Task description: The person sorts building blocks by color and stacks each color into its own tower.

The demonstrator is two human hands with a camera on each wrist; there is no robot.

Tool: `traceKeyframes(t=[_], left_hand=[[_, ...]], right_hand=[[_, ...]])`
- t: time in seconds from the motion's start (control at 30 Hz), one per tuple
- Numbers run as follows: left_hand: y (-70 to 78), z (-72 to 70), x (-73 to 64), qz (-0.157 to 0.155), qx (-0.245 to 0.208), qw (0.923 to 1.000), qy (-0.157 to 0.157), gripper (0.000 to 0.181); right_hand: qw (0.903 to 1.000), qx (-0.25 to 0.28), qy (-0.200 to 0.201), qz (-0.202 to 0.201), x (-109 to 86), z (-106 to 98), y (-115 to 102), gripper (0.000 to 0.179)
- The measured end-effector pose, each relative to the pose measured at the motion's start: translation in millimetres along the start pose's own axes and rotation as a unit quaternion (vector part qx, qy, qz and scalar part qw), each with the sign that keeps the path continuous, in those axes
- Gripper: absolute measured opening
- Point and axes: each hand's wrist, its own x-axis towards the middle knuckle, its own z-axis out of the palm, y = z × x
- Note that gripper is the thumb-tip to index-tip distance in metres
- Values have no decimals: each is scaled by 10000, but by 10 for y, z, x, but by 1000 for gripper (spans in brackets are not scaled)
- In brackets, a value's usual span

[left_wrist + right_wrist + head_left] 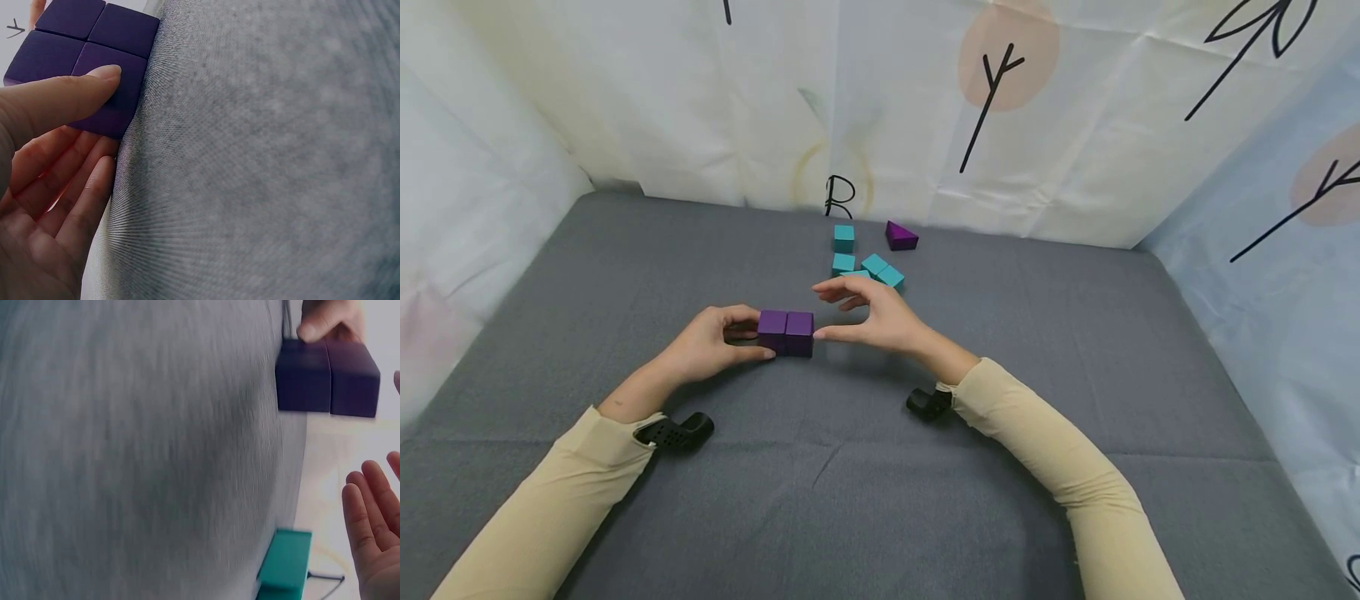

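Purple cubes (786, 333) stand together on the grey cloth as two side-by-side columns, each two cubes high. The left hand (713, 342) grips this group at its left end. In the left wrist view its thumb (81, 94) presses on the front of a lower cube, while the other fingers lie around the end and behind. To the right of the cubes, the right hand (876, 318) holds nothing. Its thumb tip is close by the right end, and the fingers are spread above and beyond. In the right wrist view a gap shows between these fingers (356, 506) and the purple cubes (328, 378).
Several teal cubes (844, 238) lie behind the right hand, which partly hides one. A purple triangular block (902, 236) sits farther back, near the patterned curtain (895, 125). Dark wrist cameras (677, 433) are worn on both sleeves. Grey cloth (850, 500) covers the table.
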Motion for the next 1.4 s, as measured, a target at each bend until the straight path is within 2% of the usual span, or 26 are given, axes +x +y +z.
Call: traceKeyframes(t=[0.13,0.33,0.47,0.8,0.97,1.17,1.4], left_hand=[[-16,-2,-9,-13,-3,10000,-9,41],[-31,-6,-29,-69,16,10000,-6,41],[-31,-7,-39,-92,-1,10000,1,41],[-17,5,-48,-150,9,9999,-21,42],[-7,1,-45,-163,20,9999,-16,42],[-6,-15,-33,-159,6,9999,-23,43],[0,-12,-15,-128,42,9999,-61,44]], right_hand=[[10000,-26,34,58,-11,-86,62,56],[9990,-21,252,359,-15,-157,147,55],[9976,-196,382,537,-12,-211,191,54],[9903,-525,1025,775,21,-348,338,46],[9837,-686,1328,996,48,-401,363,42],[9710,-803,1764,1401,119,-476,405,42],[9603,-988,2036,1630,190,-573,521,42]])
